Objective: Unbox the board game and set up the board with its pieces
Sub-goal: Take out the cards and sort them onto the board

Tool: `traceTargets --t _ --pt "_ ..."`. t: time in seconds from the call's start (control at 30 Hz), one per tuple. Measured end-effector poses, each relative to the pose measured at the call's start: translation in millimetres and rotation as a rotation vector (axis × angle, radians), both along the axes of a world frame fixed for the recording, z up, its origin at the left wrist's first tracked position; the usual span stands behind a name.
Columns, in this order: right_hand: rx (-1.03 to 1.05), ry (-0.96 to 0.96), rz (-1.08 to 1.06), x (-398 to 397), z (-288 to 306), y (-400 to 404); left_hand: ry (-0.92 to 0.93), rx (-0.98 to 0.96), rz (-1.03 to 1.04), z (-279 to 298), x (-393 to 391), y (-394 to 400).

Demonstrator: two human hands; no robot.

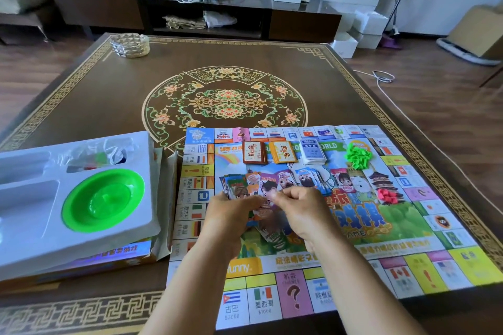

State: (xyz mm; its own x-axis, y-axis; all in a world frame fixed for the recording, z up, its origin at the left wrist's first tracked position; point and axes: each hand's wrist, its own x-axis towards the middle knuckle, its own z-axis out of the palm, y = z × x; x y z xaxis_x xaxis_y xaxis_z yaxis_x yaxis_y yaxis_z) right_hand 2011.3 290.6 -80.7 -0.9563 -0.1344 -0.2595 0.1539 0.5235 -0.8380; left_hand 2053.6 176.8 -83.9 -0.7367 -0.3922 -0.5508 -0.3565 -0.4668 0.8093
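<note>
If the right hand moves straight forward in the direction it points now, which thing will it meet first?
Probably the fanned play money just beyond the right hand, whose fingers already pinch some bills; depth is unclear.

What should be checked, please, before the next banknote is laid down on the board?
1. Board unfolded flat on the table: ok.
2. Left hand and right hand both hold the banknotes: ok.
3. Three card decks stacked on the board's far side: ok.
4. Green houses and red pieces out on the board: ok.
5. Plastic bag in the tray emptied: not ok.
6. Banknote count complete: cannot tell.
</note>
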Motion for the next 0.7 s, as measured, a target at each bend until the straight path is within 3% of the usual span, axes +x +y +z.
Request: traceTargets --t 0.13,0.43,0.7 --pt "0.045 0.006 -0.048 -16 7 7 -0.009 0.007 0.004 -2 -2 0" --pt "0.394 -0.018 0.012 -68 13 9 0.004 -0.004 0.005 -6 -7 2" --pt "0.029 -0.136 0.078 -15 22 15 0.029 -0.018 -0.002 -8 -7 8"
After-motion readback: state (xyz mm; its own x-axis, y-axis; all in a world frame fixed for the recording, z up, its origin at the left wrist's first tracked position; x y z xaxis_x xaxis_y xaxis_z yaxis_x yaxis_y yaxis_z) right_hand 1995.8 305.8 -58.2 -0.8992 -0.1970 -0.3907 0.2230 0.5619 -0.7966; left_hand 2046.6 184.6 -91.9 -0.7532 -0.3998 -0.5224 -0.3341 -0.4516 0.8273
